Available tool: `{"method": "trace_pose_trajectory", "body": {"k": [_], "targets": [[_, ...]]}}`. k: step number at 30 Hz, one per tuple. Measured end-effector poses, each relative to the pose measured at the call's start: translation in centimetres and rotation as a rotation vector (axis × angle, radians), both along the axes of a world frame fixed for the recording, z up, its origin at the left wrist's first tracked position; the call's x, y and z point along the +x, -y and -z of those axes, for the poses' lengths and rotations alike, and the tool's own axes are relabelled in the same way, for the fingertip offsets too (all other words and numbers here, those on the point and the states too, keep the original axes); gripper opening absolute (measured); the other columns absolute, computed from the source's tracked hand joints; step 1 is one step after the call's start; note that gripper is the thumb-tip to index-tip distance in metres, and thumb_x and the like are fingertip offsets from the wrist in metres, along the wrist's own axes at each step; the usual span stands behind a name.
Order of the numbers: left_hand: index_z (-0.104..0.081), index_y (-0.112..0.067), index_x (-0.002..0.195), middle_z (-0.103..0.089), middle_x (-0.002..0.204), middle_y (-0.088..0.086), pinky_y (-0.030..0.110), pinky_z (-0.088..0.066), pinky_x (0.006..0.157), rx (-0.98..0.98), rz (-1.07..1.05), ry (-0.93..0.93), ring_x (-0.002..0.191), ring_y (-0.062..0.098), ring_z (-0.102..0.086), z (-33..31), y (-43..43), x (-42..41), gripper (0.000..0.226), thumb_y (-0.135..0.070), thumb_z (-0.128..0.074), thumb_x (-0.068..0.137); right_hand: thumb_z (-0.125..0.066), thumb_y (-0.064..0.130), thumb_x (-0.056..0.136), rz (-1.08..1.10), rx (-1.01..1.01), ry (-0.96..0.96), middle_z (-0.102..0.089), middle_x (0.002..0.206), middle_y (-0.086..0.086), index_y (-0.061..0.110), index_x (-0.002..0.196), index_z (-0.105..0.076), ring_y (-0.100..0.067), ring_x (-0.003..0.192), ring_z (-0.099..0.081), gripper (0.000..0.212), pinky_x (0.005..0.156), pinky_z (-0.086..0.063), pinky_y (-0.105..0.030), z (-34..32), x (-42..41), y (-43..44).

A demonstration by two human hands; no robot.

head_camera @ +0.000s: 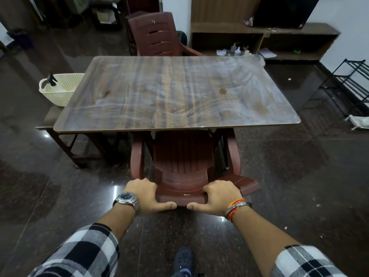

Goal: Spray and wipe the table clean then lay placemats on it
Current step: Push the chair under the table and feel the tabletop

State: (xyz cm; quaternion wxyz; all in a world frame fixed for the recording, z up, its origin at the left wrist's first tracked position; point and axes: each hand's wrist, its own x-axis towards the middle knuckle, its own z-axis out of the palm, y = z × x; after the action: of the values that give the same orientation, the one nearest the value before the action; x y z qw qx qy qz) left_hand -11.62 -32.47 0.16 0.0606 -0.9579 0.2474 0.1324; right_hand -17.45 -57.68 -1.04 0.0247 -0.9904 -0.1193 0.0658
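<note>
The wood-grain table (175, 92) stands ahead of me, its top bare with faint smear marks and a small brown spot right of centre. A maroon plastic chair (183, 162) is tucked under its near edge. My left hand (144, 195) and my right hand (218, 196) both grip the top of the chair's backrest, thumbs pointing toward each other. A cream basket (63, 90) sits on a low bench at the table's left; a black spray trigger (51, 79) pokes out of it. No placemats are visible.
A second maroon chair (157, 35) stands at the table's far side. A wooden shelf unit (265, 37) lines the back wall. A black metal rack (349, 86) stands at the right. The floor is dark polished stone.
</note>
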Motion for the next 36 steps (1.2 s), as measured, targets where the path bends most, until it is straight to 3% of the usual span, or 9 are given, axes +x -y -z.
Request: {"method": "trace_pose_trajectory", "body": {"k": [3, 5, 8, 10, 12, 16, 20, 27, 36], "targets": [[-0.063, -0.023, 0.074, -0.06, 0.066, -0.009, 0.03, -0.048, 0.062, -0.005, -0.006, -0.057, 0.063, 0.014, -0.059, 0.1, 0.3, 0.6, 0.102, -0.105, -0.008, 0.047, -0.023, 0.097, 0.068, 0.023, 0.036, -0.035, -0.054, 0.066, 0.005, 0.019, 0.069, -0.058, -0.019, 0.065, -0.056, 0.085, 0.056, -0.047, -0.034, -0.2, -0.2, 0.1], [-0.066, -0.026, 0.082, -0.064, 0.072, -0.008, 0.03, -0.051, 0.066, -0.061, -0.042, -0.137, 0.068, 0.013, -0.061, 0.4, 1.0, 0.8, 0.102, -0.103, -0.006, 0.052, -0.025, 0.094, 0.07, 0.057, 0.149, -0.098, -0.065, 0.083, 0.005, 0.023, 0.085, -0.066, -0.019, 0.08, -0.062, 0.084, 0.067, -0.052, -0.036, -0.4, 0.0, 0.2], [-0.059, -0.03, 0.122, -0.066, 0.117, -0.004, 0.032, -0.049, 0.085, -0.212, -0.08, -0.147, 0.105, 0.018, -0.061, 0.6, 3.9, 1.0, 0.104, -0.096, -0.004, 0.064, -0.031, 0.082, 0.079, 0.185, 0.417, -0.06, -0.065, 0.125, 0.001, 0.023, 0.126, -0.063, -0.017, 0.117, -0.058, 0.082, 0.097, -0.048, -0.034, -1.0, 1.2, 1.4], [-0.04, -0.021, 0.145, -0.045, 0.147, 0.001, 0.034, -0.034, 0.108, -0.229, -0.043, -0.056, 0.133, 0.02, -0.042, -0.2, 7.3, 1.8, 0.107, -0.088, -0.001, 0.071, -0.031, 0.068, 0.086, 0.203, 0.413, 0.103, -0.059, 0.137, -0.005, 0.013, 0.135, -0.057, -0.02, 0.131, -0.05, 0.078, 0.108, -0.038, -0.032, -1.4, 3.2, 3.5], [-0.025, -0.015, 0.151, -0.026, 0.158, 0.002, 0.033, -0.018, 0.117, -0.237, -0.001, 0.046, 0.144, 0.018, -0.024, -1.5, 10.8, 3.1, 0.101, -0.08, 0.0, 0.078, -0.03, 0.058, 0.091, 0.211, 0.373, 0.209, -0.054, 0.143, -0.013, 0.005, 0.139, -0.052, -0.026, 0.137, -0.045, 0.075, 0.114, -0.033, -0.035, -1.9, 5.5, 6.0], [-0.012, -0.014, 0.154, -0.009, 0.162, 0.002, 0.034, -0.006, 0.12, -0.325, -0.005, 0.198, 0.148, 0.016, -0.007, -3.5, 19.1, 6.3, 0.078, -0.062, -0.013, 0.092, -0.031, 0.05, 0.094, 0.231, 0.325, 0.29, -0.037, 0.156, -0.014, 0.003, 0.149, -0.037, -0.025, 0.148, -0.027, 0.072, 0.12, -0.021, -0.039, -3.2, 9.4, 12.3], [-0.006, -0.013, 0.154, -0.002, 0.162, 0.003, 0.032, 0.006, 0.117, -0.351, 0.001, 0.323, 0.149, 0.016, 0.001, -5.2, 28.6, 10.0, 0.076, -0.059, -0.017, 0.094, -0.027, 0.049, 0.094, 0.244, 0.321, 0.377, -0.029, 0.159, -0.015, 0.003, 0.151, -0.031, -0.025, 0.149, -0.022, 0.074, 0.122, -0.013, -0.037, -4.6, 12.6, 20.2], [-0.002, -0.013, 0.154, 0.004, 0.162, 0.002, 0.035, 0.006, 0.118, -0.404, -0.116, 0.475, 0.149, 0.017, 0.003, -9.6, 45.0, 15.7, 0.076, -0.055, -0.029, 0.097, -0.037, 0.045, 0.1, 0.173, 0.267, 0.433, -0.015, 0.164, -0.013, 0.004, 0.155, -0.017, -0.023, 0.152, -0.011, 0.071, 0.122, -0.004, -0.036, -8.8, 17.9, 36.6], [0.001, -0.015, 0.155, 0.006, 0.162, 0.002, 0.038, 0.008, 0.118, -0.349, -0.16, 0.516, 0.149, 0.018, 0.006, -10.2, 59.5, 24.7, 0.077, -0.06, -0.022, 0.096, -0.036, 0.046, 0.101, 0.148, 0.225, 0.481, -0.011, 0.165, -0.012, 0.006, 0.155, -0.014, -0.023, 0.152, -0.007, 0.071, 0.121, 0.001, -0.034, -11.0, 28.0, 51.9]]}}
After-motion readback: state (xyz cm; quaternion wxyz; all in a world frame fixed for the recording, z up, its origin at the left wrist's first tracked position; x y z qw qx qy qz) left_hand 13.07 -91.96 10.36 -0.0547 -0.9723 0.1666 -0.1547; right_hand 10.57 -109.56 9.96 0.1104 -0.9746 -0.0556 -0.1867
